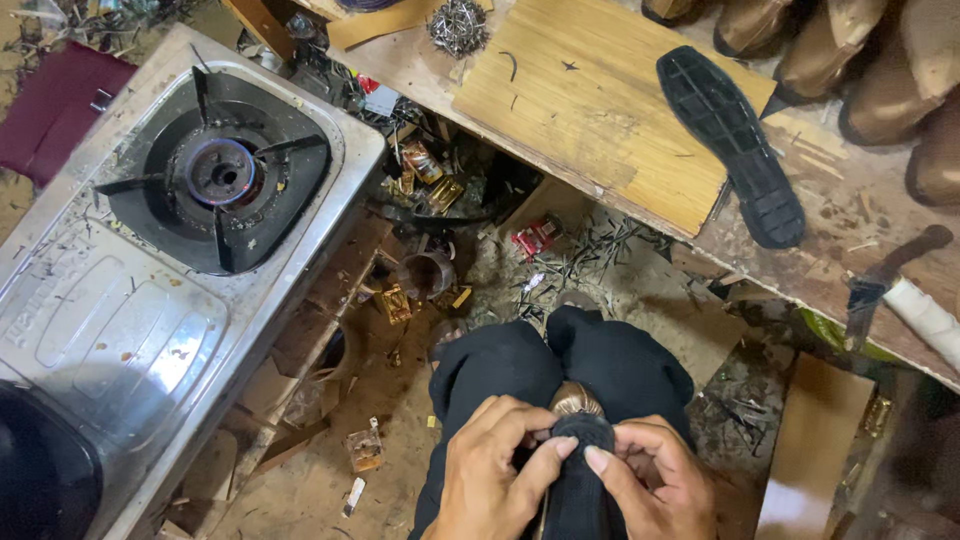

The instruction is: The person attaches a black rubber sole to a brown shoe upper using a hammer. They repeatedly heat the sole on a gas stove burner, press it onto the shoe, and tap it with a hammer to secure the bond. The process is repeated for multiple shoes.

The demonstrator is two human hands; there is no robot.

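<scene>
Both my hands meet at the bottom centre, over my lap in black trousers (500, 365). My left hand (495, 470) and my right hand (655, 480) grip a shoe (580, 450) held between my knees. Its black sole faces up and a tan upper shows at the toe (577, 400). Both thumbs press on the sole's front edge. A separate black rubber sole (735, 145) lies tread up on the wooden bench (600, 110) ahead.
A steel gas stove (170, 240) with a lit burner (222, 172) stands at the left. Several tan shoes (850, 50) line the bench's far right. A dark-handled knife (885, 275) rests near its edge. Nails (458, 25) and scraps litter the floor.
</scene>
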